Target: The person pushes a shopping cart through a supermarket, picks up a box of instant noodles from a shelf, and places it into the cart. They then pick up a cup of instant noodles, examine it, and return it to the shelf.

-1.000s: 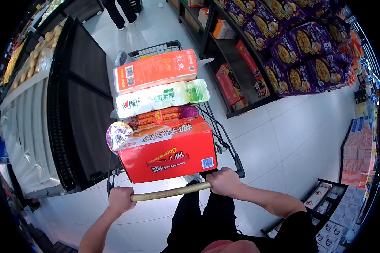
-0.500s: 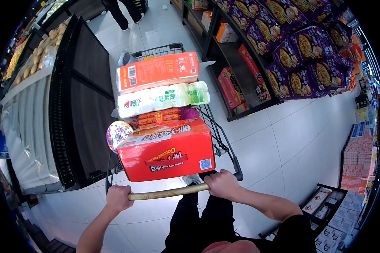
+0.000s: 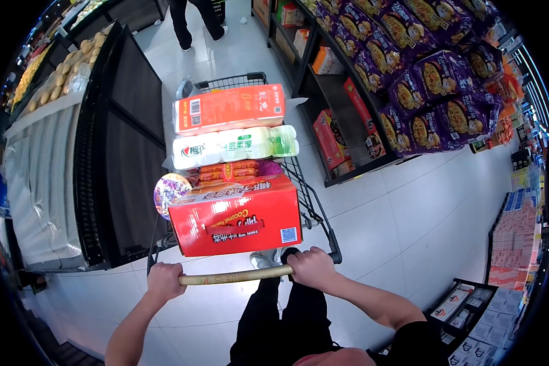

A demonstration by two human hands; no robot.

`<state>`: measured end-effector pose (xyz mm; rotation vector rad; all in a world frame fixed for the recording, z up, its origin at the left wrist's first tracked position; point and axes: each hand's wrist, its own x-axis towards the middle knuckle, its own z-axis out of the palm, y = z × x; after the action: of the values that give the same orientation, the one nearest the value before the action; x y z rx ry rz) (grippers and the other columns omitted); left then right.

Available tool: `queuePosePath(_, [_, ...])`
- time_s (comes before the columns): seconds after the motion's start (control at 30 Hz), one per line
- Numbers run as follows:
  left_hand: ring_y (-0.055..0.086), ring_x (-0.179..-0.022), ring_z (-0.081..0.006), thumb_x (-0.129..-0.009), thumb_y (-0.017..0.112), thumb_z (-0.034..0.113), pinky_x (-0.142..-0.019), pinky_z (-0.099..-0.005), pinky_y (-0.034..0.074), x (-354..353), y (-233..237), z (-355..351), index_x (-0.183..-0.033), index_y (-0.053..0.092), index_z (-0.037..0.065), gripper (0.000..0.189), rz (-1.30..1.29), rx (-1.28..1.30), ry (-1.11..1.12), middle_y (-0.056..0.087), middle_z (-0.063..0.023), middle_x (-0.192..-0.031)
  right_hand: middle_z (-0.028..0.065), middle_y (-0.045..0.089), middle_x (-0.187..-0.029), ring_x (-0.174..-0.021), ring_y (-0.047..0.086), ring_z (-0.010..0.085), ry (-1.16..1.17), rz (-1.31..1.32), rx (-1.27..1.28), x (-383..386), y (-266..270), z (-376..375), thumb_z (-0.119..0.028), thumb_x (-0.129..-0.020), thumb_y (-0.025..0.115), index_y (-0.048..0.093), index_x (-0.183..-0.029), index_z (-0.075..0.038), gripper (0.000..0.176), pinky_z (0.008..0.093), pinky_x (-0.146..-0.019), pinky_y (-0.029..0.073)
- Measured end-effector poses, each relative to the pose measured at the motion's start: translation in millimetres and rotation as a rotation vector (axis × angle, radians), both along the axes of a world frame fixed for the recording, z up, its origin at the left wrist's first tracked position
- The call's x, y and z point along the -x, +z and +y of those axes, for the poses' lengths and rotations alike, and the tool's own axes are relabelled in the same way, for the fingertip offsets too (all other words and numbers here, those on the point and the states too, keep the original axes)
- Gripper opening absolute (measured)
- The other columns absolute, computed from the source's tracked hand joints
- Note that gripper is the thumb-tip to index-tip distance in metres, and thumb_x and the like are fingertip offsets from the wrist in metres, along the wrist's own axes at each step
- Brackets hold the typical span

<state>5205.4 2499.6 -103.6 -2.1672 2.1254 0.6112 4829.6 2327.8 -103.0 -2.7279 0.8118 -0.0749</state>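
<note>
My left hand is wrapped round the left end of a shopping cart's handle. Near the handle's right end, my right hand grips the same bar. A red carton marked "Coconut" sits in the cart just beyond the bar. Behind it lie red-wrapped sausages, a white and green pack of toilet rolls and an orange-pink pack of paper. A round purple-and-white patterned tub rests at the left side of the carton.
A produce stand with potatoes rises close on the left. To the right, a dark shelf holds boxes and purple noodle packs. Ahead, a person's legs stand on the pale tiled floor. Stacked cartons are at lower right.
Both hands and the handle sit slightly further left in view, still gripping. The person's legs ahead appear further right. Both of my shoes now show under the cart.
</note>
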Motion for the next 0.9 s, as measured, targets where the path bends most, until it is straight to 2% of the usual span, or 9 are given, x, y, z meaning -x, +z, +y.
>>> queuePosePath(0.33, [0.058,-0.050,-0.0266,-0.062,0.071,0.019,-0.056,-0.0386,0.046,3.2,-6.5,7.9,-0.061,0.055,0.013,0.017,-0.036,0.216,0.041,0.057,-0.0057,-0.054,0.0035,0.061,-0.060,-0.054,0.063,0.0211,0.042,0.107,0.001,-1.9,8.1,-0.4,-0.020,-0.067,0.069,0.058,-0.069,-0.011,0.014,0.0339,-0.055,0.047])
queuePosePath(0.5, [0.056,-0.050,-0.0249,-0.059,0.072,0.015,-0.055,-0.0381,0.045,4.1,-22.3,16.3,-0.059,0.053,0.014,0.018,-0.049,0.387,0.076,0.054,-0.0034,-0.053,0.0024,0.061,-0.063,-0.056,0.062,0.0196,0.057,0.089,0.012,-0.5,1.8,0.3,-0.016,-0.073,0.061,0.058,-0.072,-0.012,0.006,0.0316,-0.059,0.046])
queuePosePath(0.67, [0.058,-0.069,-0.0265,-0.058,0.070,0.008,-0.069,-0.0404,0.043,10.3,-19.2,13.4,-0.062,0.050,0.011,0.021,-0.144,0.450,0.170,0.056,-0.0052,-0.063,0.0015,0.062,-0.068,-0.062,0.064,0.0176,0.094,0.044,-0.034,-0.5,-1.8,-1.7,-0.014,-0.078,0.057,0.058,-0.080,-0.010,0.005,0.0309,-0.061,0.046])
queuePosePath(0.7, [0.058,-0.090,-0.0300,-0.060,0.068,0.005,-0.082,-0.0429,0.041,8.6,-27.2,26.8,-0.077,0.057,0.007,0.021,-0.181,0.337,0.245,0.062,-0.0095,-0.084,0.0010,0.060,-0.068,-0.063,0.063,0.0173,0.108,-0.024,-0.003,-0.6,-5.3,-2.1,-0.015,-0.078,0.057,0.059,-0.082,-0.010,0.007,0.0306,-0.063,0.046])
queuePosePath(0.73, [0.058,-0.090,-0.0300,-0.060,0.068,0.005,-0.082,-0.0429,0.041,25.3,-23.8,21.7,-0.077,0.057,0.007,0.021,-0.182,0.322,0.232,0.062,-0.0095,-0.084,0.0005,0.059,-0.068,-0.064,0.062,0.0170,0.114,-0.094,0.024,-0.1,-8.4,-1.8,-0.015,-0.078,0.057,0.059,-0.083,-0.009,0.009,0.0303,-0.064,0.046])
queuePosePath(0.8, [0.053,-0.112,-0.0339,-0.065,0.066,0.002,-0.095,-0.0460,0.038,54.5,-18.0,6.3,-0.105,0.060,0.003,0.040,-0.413,0.591,0.487,0.060,-0.0153,-0.115,0.0009,0.059,-0.071,-0.069,0.061,0.0171,0.125,-0.148,0.016,-1.0,-11.1,-2.0,-0.016,-0.078,0.057,0.060,-0.085,-0.008,0.011,0.0301,-0.066,0.046])
queuePosePath(0.83, [0.041,-0.129,-0.0382,-0.070,0.064,-0.004,-0.108,-0.0492,0.031,63.9,-28.2,12.7,-0.133,0.048,0.000,0.065,-0.404,0.533,0.657,0.045,-0.0193,-0.142,0.0012,0.058,-0.074,-0.074,0.059,0.0172,0.152,-0.198,0.030,-2.2,-11.4,1.1,-0.016,-0.078,0.057,0.060,-0.086,-0.007,0.013,0.0300,-0.068,0.045])
queuePosePath(0.87, [0.034,-0.137,-0.0408,-0.073,0.065,-0.006,-0.115,-0.0501,0.024,78.0,-38.0,14.4,-0.145,0.035,-0.001,0.078,-0.217,0.637,0.854,0.035,-0.0217,-0.150,0.0012,0.058,-0.074,-0.074,0.059,0.0172,0.112,-0.206,0.018,-1.0,-9.9,2.1,-0.016,-0.078,0.057,0.060,-0.086,-0.007,0.013,0.0300,-0.068,0.045])
queuePosePath(0.9, [0.029,-0.140,-0.0417,-0.074,0.065,-0.006,-0.117,-0.0490,0.022,96.4,-46.9,19.4,-0.148,0.028,-0.002,0.083,-0.287,0.677,0.850,0.030,-0.0230,-0.153,0.0023,0.058,-0.078,-0.078,0.058,0.0180,0.137,-0.281,-0.020,0.8,-6.3,3.1,-0.016,-0.079,0.057,0.060,-0.088,-0.006,0.014,0.0312,-0.070,0.045])
